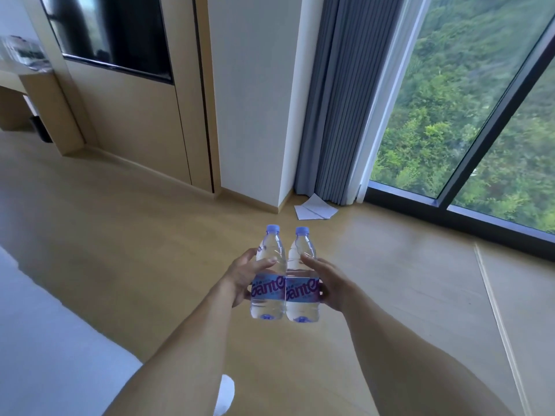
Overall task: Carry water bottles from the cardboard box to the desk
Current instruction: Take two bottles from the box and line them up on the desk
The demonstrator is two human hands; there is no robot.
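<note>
Holding two bottles upright side by side above the wooden floor [120,235], the left hand [241,276] grasps the left bottle [268,280] and the right hand [329,283] the right bottle [301,283]; the bottles touch. The surface [12,73] stands far left.

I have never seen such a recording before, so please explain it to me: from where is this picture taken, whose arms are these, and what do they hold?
There is no machine here. A person wears a wide-angle camera on the head, looking forward and down, so the two bare arms are the person's own. The left hand grips one water bottle; the right hand grips a second bottle. Both bottles are upright, side by side and touching, with blue caps and labels. Below them is a wooden floor, with some white paper lying near a grey curtain and a large window. The desk shows at the far left edge. The cardboard box is not in view.
</note>
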